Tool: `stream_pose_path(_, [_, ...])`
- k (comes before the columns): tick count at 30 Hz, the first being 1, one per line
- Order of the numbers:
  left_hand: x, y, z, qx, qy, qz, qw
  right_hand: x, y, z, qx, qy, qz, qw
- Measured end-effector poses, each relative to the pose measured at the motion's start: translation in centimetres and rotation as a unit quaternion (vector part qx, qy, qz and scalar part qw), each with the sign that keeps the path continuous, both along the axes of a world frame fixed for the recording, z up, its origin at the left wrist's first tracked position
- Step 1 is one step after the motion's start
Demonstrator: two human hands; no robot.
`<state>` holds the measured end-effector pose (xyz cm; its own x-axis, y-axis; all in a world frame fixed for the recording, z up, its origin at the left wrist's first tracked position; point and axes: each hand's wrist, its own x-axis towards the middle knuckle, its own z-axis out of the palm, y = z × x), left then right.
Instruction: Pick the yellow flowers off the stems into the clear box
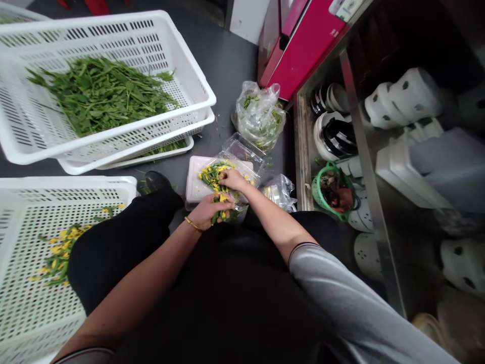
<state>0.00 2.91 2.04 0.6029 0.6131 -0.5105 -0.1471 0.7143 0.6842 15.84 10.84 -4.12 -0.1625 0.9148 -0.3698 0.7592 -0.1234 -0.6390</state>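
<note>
My left hand (204,210), with a bracelet at the wrist, is closed around a small bunch of yellow-flowered greens (223,215). Just beyond it, my right hand (234,180) has its fingers pinched together at a pile of the same yellow-flowered greens (210,174). That pile lies on a pale, flat plastic box or lid (194,188) in front of me. Clear plastic containers (242,147) lie at its far right side, partly behind my right hand. What exactly the right fingertips grip is partly hidden.
Stacked white crates (189,76) at the far left hold leafy greens (113,96). Another white crate (22,222) by my left leg holds flowering stems (62,253). A plastic bag of greens (259,119) stands ahead. Right are a metal shelf (373,202), green basket (317,194) and pink cabinet (299,58).
</note>
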Motion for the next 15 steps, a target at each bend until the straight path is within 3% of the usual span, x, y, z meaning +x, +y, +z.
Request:
stream_pose_path(3, [-0.2, 0.4, 0.4, -0.012, -0.106, 0.086, 0.991, 2.0, -0.7, 1.0, -0.068, 0.112, -0.097, 0.987])
stream_pose_path(6, [-0.7, 0.5, 1.3, -0.012, -0.182, 0.103, 0.978, 3.1, -2.2, 4.0, -0.089, 0.217, -0.165, 0.958])
stream_pose_path(9, [-1.1, 0.3, 2.1, 0.005, -0.181, 0.110, 0.977, 2.6, -4.9, 7.7, -0.086, 0.341, -0.147, 0.924])
stream_pose_path(11, [-1.2, 0.1, 2.4, 0.029, -0.175, 0.113, 0.978, 1.7, -7.1, 9.7, -0.122, 0.386, -0.114, 0.907])
stream_pose_path(15, [-1.1, -0.1, 2.2, 0.096, -0.163, 0.051, 0.981, -0.4, -10.7, 10.6, -0.147, 0.424, -0.138, 0.883])
